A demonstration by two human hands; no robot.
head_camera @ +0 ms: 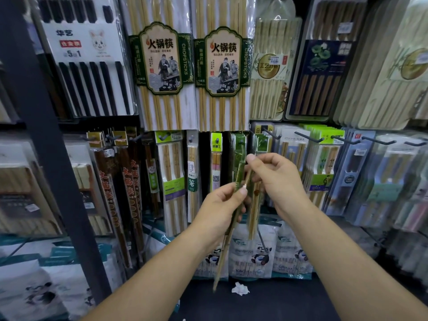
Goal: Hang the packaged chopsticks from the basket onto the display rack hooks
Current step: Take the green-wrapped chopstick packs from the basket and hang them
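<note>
A narrow green chopstick pack (239, 172) is pinched by the left hand (220, 202) and right hand (278, 179); its hang hole could be missed at the crowded hook (242, 142), and the pack dropped.

A crumpled white paper scrap (240, 288) lies on the dark floor (266, 304) below panda-printed bags (252, 253).

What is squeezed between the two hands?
In the head view, slim green-topped packs of bamboo chopsticks sit between the left hand and right hand.
</note>
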